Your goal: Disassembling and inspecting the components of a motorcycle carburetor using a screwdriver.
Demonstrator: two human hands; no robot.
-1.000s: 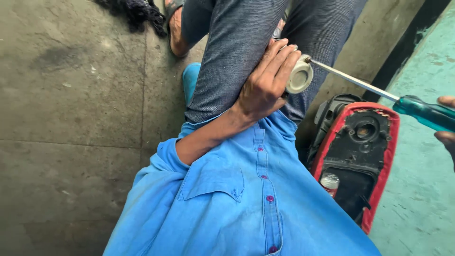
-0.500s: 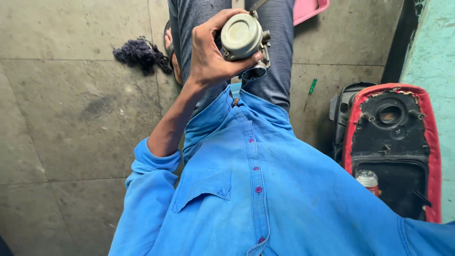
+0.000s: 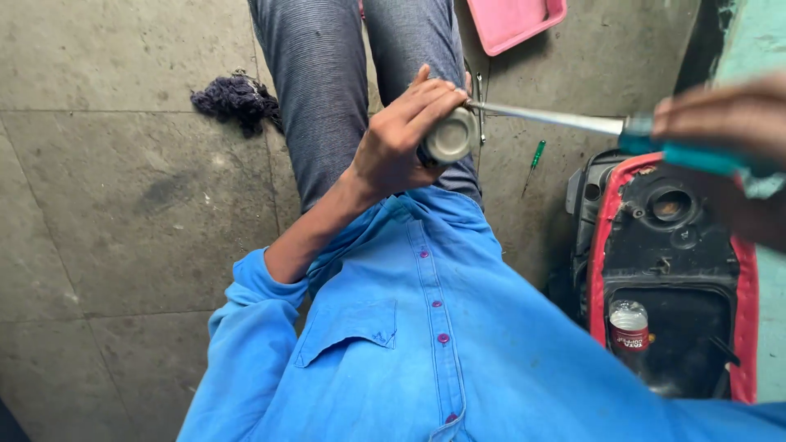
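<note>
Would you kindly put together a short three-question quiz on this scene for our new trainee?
1. True or false: the left hand grips a round metal part above the lap.
2. Which tool does the right hand hold against that part? A) hammer B) screwdriver C) pliers
3. Fill in: a plastic bottle stands in the open black compartment of the ____-edged machine on the floor.

Key
1. True.
2. B; its shaft tip meets the part beside the fingers, and its handle is teal.
3. Red.
</note>
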